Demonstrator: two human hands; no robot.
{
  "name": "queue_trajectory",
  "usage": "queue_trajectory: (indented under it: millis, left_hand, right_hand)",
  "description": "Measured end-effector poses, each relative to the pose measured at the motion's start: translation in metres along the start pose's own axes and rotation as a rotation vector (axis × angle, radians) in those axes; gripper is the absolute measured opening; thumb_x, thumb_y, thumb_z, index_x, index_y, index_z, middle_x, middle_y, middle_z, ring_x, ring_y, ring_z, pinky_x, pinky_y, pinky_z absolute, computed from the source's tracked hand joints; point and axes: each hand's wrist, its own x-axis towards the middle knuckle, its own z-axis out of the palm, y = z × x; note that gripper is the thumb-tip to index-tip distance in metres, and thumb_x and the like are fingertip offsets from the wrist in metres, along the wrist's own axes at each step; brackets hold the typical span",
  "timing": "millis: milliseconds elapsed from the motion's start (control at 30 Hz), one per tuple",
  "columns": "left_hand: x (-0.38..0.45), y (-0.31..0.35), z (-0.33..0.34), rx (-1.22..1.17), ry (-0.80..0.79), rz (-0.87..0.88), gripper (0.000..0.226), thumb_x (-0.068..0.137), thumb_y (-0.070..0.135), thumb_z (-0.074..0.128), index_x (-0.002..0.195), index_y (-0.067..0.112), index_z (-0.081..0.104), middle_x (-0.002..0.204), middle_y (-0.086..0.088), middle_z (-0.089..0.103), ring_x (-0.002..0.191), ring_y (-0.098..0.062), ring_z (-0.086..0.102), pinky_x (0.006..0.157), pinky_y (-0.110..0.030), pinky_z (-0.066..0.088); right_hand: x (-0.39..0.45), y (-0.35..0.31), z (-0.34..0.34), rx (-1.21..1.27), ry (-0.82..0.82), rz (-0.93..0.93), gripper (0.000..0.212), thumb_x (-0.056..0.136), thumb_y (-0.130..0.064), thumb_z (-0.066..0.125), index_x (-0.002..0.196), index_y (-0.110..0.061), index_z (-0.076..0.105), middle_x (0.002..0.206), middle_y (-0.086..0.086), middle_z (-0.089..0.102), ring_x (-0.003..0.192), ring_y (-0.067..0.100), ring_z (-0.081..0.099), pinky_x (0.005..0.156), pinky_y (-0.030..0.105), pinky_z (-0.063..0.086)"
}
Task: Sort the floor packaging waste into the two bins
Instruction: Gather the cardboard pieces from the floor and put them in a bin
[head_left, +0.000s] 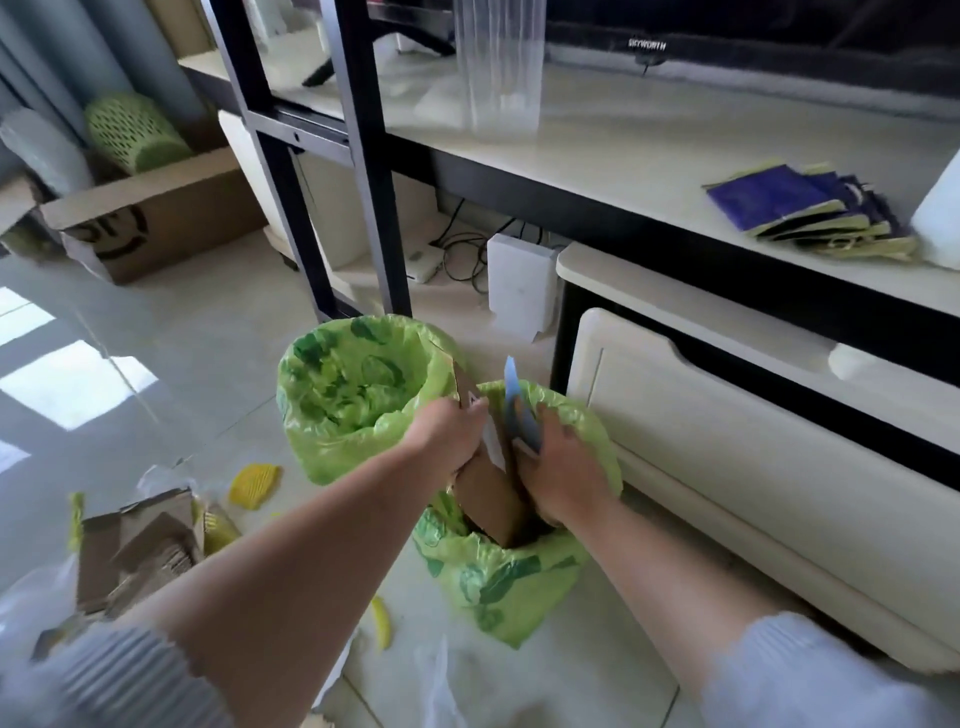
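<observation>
Two bins lined with green bags stand on the tiled floor. The far left bin (332, 415) holds only its crumpled liner. The near right bin (498, 582) has a brown cardboard piece (491, 499) standing in its mouth. My left hand (447, 436) grips the cardboard's upper left edge. Beside it, my right hand (558, 467) holds the cardboard's right side together with a blue-and-white card (519, 410) that sticks up above the rim. Torn cardboard scraps (140, 551) lie on the floor at lower left, with yellow foam netting (254, 483) close by.
A cream TV cabinet (727, 415) with a drawer runs along the right. A black metal rack (363, 182) stands behind the bins. An open cardboard box (156, 223) sits at far left. Clear plastic bags (441, 686) and a yellow strip (382, 629) lie near my arms.
</observation>
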Motion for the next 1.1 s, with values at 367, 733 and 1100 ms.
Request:
queue_trajectory:
  millis: [367,733,1100]
  left_hand:
    - [0.022,-0.029,0.041,-0.032,-0.035,0.009,0.035,0.096,0.034,0.036,0.108,0.009,0.058,0.107,-0.014,0.066,0.097,-0.031,0.061,0.071,-0.027,0.041]
    - [-0.056,-0.110,-0.038,-0.373,0.162,0.082,0.025,0.089,0.031,0.059,0.111,0.019,0.062,0.106,-0.002,0.068,0.096,-0.016,0.063,0.088,-0.038,0.053]
    - [-0.169,-0.294,-0.097,-0.514,0.310,-0.240,0.017,0.090,0.026,0.058,0.103,0.018,0.065,0.102,-0.004,0.070,0.095,-0.017,0.065,0.079,-0.033,0.051]
  right_hand:
    - [0.022,0.007,0.031,-0.159,-0.278,0.104,0.027,0.095,-0.025,0.036,0.120,-0.019,0.044,0.111,0.013,0.053,0.108,0.034,0.056,0.075,0.036,0.039]
    - [-0.042,-0.049,-0.016,0.377,0.052,-0.176,0.024,0.091,-0.017,0.052,0.113,-0.022,0.057,0.114,-0.002,0.060,0.101,0.008,0.057,0.082,0.019,0.043]
    - [-0.144,-0.108,0.071,0.314,-0.342,-0.295,0.015,0.089,-0.012,0.055,0.096,-0.024,0.060,0.094,0.001,0.065,0.095,0.020,0.062,0.090,0.037,0.050]
